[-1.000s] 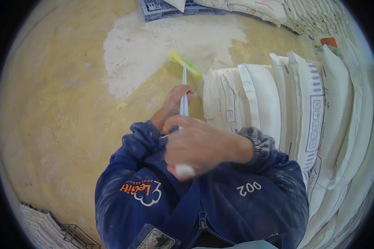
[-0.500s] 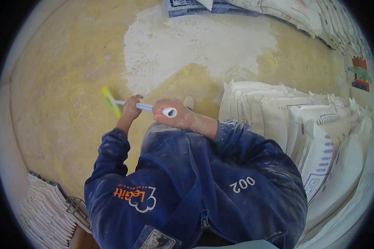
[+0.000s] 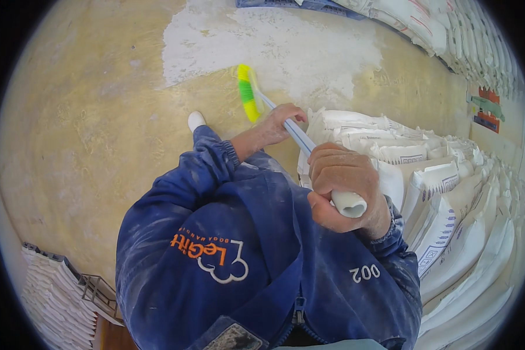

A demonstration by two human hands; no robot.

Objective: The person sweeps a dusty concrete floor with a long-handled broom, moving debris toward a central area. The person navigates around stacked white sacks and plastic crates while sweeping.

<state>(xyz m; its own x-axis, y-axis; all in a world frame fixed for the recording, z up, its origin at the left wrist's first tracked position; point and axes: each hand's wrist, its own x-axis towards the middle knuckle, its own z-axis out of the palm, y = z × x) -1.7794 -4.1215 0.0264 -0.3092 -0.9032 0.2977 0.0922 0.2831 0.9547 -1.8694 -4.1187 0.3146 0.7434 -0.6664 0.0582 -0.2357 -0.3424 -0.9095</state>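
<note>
A broom with a pale handle (image 3: 300,137) slants across in front of me, its yellow and green bristle head (image 3: 246,93) down at the floor. My right hand (image 3: 343,185) is wrapped round the upper end of the handle, whose hollow tip sticks out of the fist. Farther down the handle, my left hand (image 3: 281,123) grips it with fingers curled. The broom head lies by the near edge of a patch of white powder (image 3: 262,46) on the floor.
Stacked white sacks (image 3: 449,204) rise close on my right. More sacks (image 3: 426,26) lie at the far right, near a blue pallet (image 3: 332,7). At the lower left stand stacked white sacks (image 3: 55,297) and a metal frame (image 3: 101,296). My white shoe (image 3: 196,121) is on the yellowish floor (image 3: 87,134).
The broom head has swung from the left to the right and farther out, to the powder's edge. Both hands have moved right with the handle, the right one also nearer my body.
</note>
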